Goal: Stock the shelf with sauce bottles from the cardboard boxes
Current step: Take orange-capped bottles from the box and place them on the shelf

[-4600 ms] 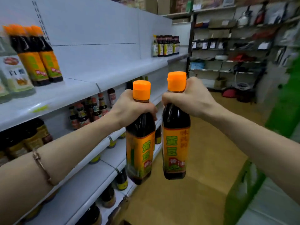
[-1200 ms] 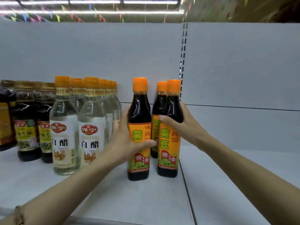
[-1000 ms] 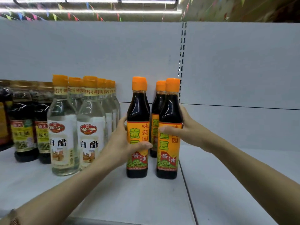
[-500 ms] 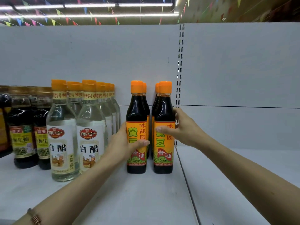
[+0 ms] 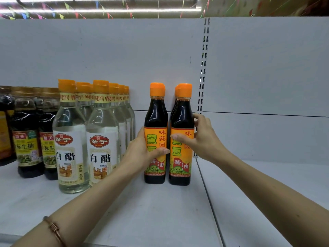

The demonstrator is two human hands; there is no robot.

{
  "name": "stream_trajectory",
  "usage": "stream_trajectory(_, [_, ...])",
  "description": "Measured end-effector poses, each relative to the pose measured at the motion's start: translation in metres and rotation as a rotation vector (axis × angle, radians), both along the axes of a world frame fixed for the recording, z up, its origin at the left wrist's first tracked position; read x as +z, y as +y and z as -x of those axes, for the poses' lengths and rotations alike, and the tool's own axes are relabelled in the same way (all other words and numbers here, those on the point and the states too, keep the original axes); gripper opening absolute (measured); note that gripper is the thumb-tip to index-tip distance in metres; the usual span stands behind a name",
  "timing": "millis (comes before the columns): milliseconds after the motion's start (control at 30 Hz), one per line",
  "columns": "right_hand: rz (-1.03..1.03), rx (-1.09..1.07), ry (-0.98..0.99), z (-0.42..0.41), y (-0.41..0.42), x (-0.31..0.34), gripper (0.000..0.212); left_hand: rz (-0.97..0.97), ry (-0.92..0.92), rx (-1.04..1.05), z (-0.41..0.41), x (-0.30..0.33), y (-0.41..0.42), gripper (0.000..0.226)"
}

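Both soy sauce bottles have slid back, away from the shelf's point(image 5: 160, 211) front edge, against the pair behind. The left hand point(image 5: 142, 152) grasps the left bottle point(image 5: 155, 122), the right hand point(image 5: 203, 139) the right bottle point(image 5: 181, 157); both stand upright, nearly stocked.

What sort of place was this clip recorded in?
Most likely a grocery shop or supermarket aisle. A white retail shelf with a slotted upright carries rows of identical labelled vinegar bottles and soy sauce bottles, and coloured bunting hangs below strip lights overhead.
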State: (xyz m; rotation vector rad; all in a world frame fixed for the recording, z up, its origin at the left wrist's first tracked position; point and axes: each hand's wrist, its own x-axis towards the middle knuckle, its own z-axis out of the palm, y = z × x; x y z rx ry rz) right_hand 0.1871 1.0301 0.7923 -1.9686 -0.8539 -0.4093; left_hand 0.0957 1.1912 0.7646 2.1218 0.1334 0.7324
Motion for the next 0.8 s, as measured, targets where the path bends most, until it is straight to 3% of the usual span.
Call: stream_trajectory(800, [-0.034,-0.095,-0.022,0.020,0.003,-0.011,0.076,0.132,0.071,-0.043,0.008,-0.001,-0.004,0.071])
